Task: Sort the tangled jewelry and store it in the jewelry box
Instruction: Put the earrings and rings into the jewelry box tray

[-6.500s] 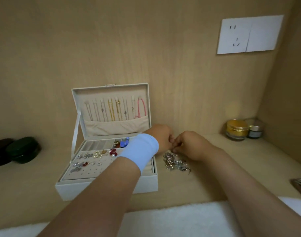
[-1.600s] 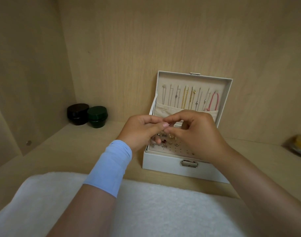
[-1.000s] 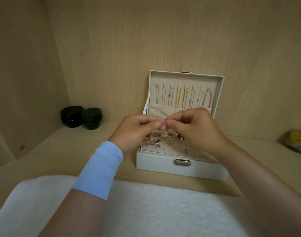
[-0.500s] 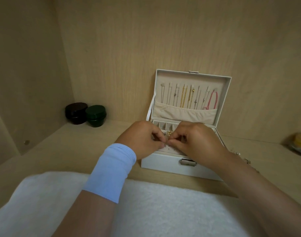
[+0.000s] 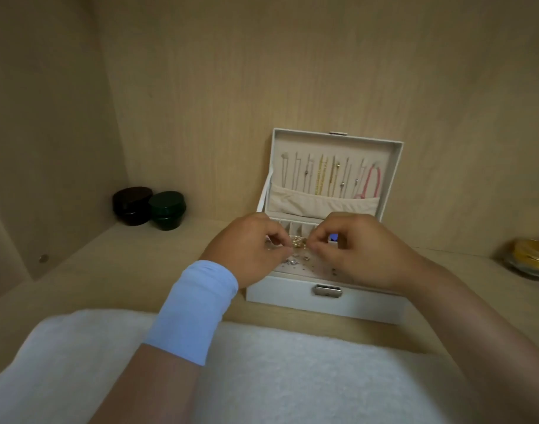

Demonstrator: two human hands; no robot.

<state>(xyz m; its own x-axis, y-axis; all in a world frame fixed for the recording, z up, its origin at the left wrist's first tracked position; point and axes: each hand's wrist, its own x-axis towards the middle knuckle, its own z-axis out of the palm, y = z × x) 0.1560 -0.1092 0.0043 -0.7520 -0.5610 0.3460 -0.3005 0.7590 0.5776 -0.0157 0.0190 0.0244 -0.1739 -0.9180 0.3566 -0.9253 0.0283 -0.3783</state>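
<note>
A white jewelry box [image 5: 325, 296] stands open on the wooden shelf, its lid upright with several necklaces [image 5: 329, 175] hanging inside. Small earrings [image 5: 295, 261] sit on its perforated tray. My left hand [image 5: 250, 249], with a blue wristband, and my right hand [image 5: 357, 249] hover low over the tray. Their fingertips meet on a small gold earring [image 5: 299, 242], and both pinch it. The tangled pile is out of sight behind my right arm.
Two dark round jars [image 5: 149, 207] stand at the back left of the shelf. A gold-lidded glass jar [image 5: 530, 258] sits at the right edge. A white fluffy towel [image 5: 277, 374] covers the front under my forearms.
Both hands came from the loose pile on the right to the box, then lowered from mid-air down to the tray with the small piece between their fingertips.
</note>
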